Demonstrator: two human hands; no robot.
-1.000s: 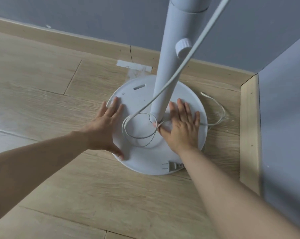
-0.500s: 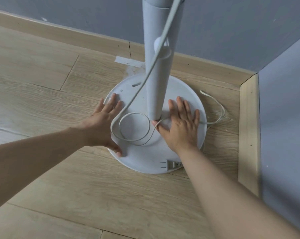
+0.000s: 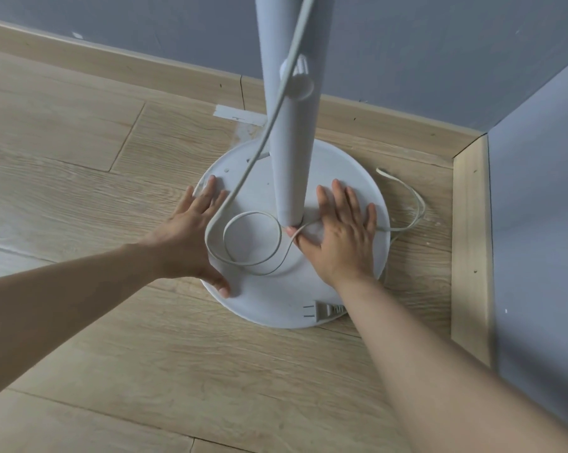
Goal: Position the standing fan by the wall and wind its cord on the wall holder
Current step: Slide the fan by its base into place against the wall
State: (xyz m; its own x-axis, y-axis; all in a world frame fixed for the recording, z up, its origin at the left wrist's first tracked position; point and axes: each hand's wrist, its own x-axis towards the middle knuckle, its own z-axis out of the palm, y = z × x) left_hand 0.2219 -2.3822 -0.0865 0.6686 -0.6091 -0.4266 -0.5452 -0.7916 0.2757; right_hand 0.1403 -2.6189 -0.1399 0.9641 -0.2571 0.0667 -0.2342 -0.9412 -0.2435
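The white standing fan's round base point(image 3: 348, 165) rests on the wooden floor in the room's corner, its pole point(image 3: 291, 132) rising out of the top of the view. My left hand point(image 3: 191, 243) lies flat on the base's left edge, thumb hooked over the rim. My right hand point(image 3: 338, 237) presses flat on the base just right of the pole. The white cord point(image 3: 243, 188) hangs down along the pole, loops on the base between my hands, passes by my right hand and trails onto the floor at the right. Its plug point(image 3: 325, 310) lies on the base's near edge. No wall holder is visible.
Grey walls point(image 3: 439, 60) meet in a corner at the right, with a wooden skirting board point(image 3: 472, 240) along both. A strip of pale tape point(image 3: 237, 114) lies on the floor behind the base. The wooden floor point(image 3: 80, 158) stretches away to the left and towards me.
Both hands stay flat on the base. The view has shifted, so the pole now looks more upright and the cord loop lies a little further left.
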